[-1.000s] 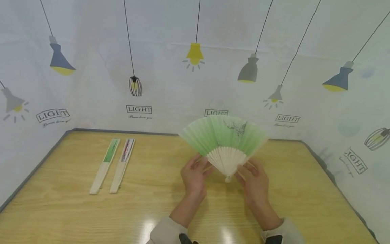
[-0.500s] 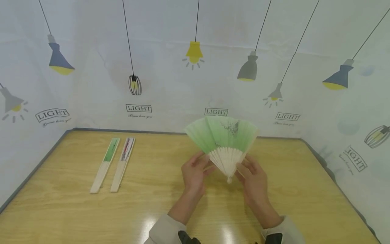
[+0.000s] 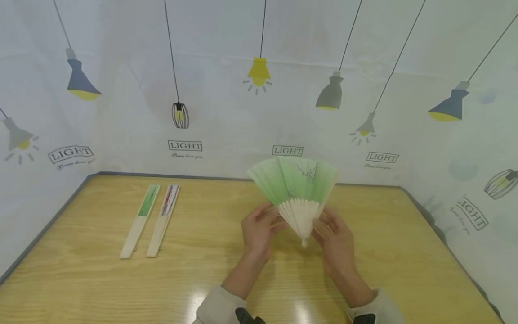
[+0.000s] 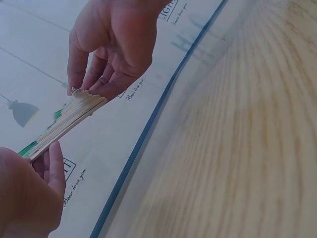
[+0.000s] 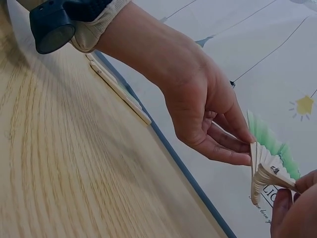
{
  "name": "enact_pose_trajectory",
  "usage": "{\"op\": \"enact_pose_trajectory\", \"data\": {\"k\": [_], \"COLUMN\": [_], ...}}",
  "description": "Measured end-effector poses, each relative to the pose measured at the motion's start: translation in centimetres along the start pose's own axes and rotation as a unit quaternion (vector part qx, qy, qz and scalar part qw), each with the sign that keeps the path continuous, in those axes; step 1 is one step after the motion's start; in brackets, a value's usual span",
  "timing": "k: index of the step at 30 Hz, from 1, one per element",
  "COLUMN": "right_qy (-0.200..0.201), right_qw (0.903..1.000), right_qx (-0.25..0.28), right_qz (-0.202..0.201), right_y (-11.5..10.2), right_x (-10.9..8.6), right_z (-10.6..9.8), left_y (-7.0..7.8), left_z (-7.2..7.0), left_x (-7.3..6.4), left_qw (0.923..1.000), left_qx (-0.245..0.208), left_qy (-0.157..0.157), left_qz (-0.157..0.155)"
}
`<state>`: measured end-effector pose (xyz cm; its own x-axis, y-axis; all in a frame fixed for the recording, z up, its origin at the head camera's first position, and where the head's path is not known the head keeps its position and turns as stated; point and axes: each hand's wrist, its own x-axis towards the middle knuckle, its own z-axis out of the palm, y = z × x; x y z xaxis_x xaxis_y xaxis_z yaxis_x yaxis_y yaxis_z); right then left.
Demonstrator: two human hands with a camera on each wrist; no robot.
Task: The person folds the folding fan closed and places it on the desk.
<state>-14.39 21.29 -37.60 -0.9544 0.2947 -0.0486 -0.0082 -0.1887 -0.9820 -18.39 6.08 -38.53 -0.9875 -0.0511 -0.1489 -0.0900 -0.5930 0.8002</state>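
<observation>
A green folding fan (image 3: 297, 184) with pale ribs and a dark branch print is held partly spread above the table, its pivot end pointing down toward me. My left hand (image 3: 258, 229) pinches its left outer rib between thumb and fingers. On the opposite edge, my right hand (image 3: 335, 234) pinches the right outer rib. In the left wrist view the stacked ribs of the fan (image 4: 69, 119) run between both hands. The right wrist view has the pleats of the fan (image 5: 272, 153) partly spread, fingertips on its outer ribs.
Two folded fans lie side by side on the left of the wooden table (image 3: 194, 270): one with a green panel (image 3: 139, 220), the other with a red and dark print (image 3: 163, 220). A white printed backdrop (image 3: 226, 117) with lamp drawings borders the table's back and sides.
The fan has narrowed, its right edge swinging inward toward the left. My right hand has shifted slightly left with it, while my left hand has stayed nearly in place.
</observation>
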Motion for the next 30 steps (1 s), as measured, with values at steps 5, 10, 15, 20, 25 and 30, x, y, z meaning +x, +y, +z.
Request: {"op": "enact_pose_trajectory", "data": {"k": [5, 10, 15, 20, 25, 30], "right_qy": [-0.001, -0.007, -0.013, -0.015, -0.024, -0.036], "right_qw": [1.0, 0.9999, 0.9998, 0.9995, 0.9993, 0.999], "right_qx": [0.006, 0.007, 0.01, 0.027, 0.028, 0.026], "right_qz": [0.003, 0.001, 0.006, -0.003, -0.004, -0.003], "right_y": [0.07, 0.0, -0.01, 0.07, -0.02, -0.05], "right_x": [-0.29, -0.42, -0.44, -0.33, -0.3, -0.2], "right_z": [-0.23, -0.03, 0.23, 0.37, 0.45, 0.38], "left_y": [-0.26, -0.15, 0.01, 0.14, 0.36, 0.54], "left_z": [0.06, 0.01, -0.21, -0.32, -0.3, -0.13], "left_x": [-0.1, -0.09, 0.01, 0.13, 0.18, 0.36], "left_qw": [0.9999, 0.9999, 0.9997, 0.9994, 0.9993, 0.999], "left_qx": [0.005, 0.012, 0.017, 0.02, 0.023, 0.025], "left_qy": [-0.006, -0.005, -0.016, -0.027, -0.029, -0.036], "left_qz": [-0.007, -0.005, -0.006, 0.0, 0.004, 0.006]}}
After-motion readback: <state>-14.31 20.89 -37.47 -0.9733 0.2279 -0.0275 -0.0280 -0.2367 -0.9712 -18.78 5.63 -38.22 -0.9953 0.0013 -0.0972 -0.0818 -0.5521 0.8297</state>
